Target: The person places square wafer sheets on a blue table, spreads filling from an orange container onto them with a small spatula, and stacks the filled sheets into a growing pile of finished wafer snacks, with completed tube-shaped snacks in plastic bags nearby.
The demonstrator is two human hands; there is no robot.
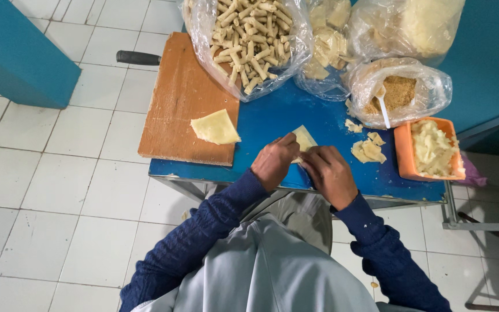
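I watched from the head camera as both hands met over the blue table (272, 124). The left hand (274, 160) had its fingers curled down onto the near left edge of a pale dough sheet (305, 137), and the right hand (329, 173) pinched the same sheet from its near right side, so the two hands were touching each other around it. The sheet lay flat on the table, close to the table's near edge and about midway along it.

On the table's left end sat a wooden board (177, 104), overhanging that end, with a stack of pale square wrappers (215, 127) on the board's near right corner, apart from the hands. A dark handle (138, 57) stuck out past the board's far left corner. Along the table's far side stood clear plastic bags: one of finished rolled sticks (248, 40), one of folded pale pieces (326, 43), and another of pale filling (414, 23). Nearer, at the table's right, was a bag of brown crumbs (397, 92) with a white spoon (383, 110) in it. An orange tub (404, 156) of shredded pale stuff stood at the table's right end, with torn dough scraps (368, 147) just left of it.
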